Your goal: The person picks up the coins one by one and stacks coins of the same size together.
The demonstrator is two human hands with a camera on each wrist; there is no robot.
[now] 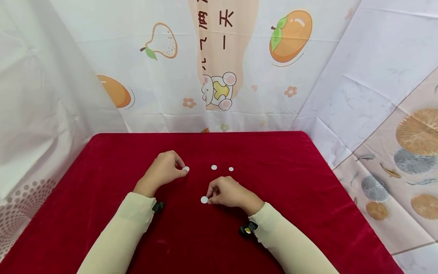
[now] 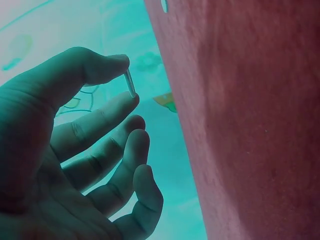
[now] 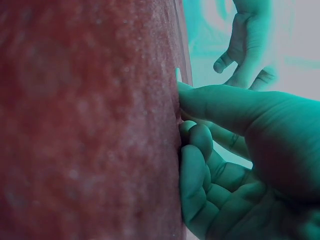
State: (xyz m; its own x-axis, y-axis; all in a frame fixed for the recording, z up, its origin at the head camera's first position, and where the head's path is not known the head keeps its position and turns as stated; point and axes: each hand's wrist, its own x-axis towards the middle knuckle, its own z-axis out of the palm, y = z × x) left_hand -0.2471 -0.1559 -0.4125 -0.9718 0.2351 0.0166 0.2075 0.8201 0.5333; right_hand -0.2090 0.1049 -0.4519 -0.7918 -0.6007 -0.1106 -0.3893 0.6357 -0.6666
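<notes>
Thumb and index finger of my left hand [image 1: 164, 167] pinch a small round white disc [image 1: 186, 169] by its edges. Seen edge-on in the left wrist view, that disc [image 2: 130, 83] spans thumb tip and fingertip, and the other fingers are loosely bent. Low at the cloth, my right hand [image 1: 227, 192] pinches the near edge of a second white disc [image 1: 204, 199]. Only a thin white edge of this disc [image 3: 178, 75] shows past the thumb in the right wrist view.
Beyond the right hand, two more white discs [image 1: 213, 167] lie apart on the red cloth-covered table [image 1: 291, 160]. A white sliver [image 1: 237, 182] peeks out behind the right hand. Printed curtains [image 1: 164, 87] hang along the table's back and sides.
</notes>
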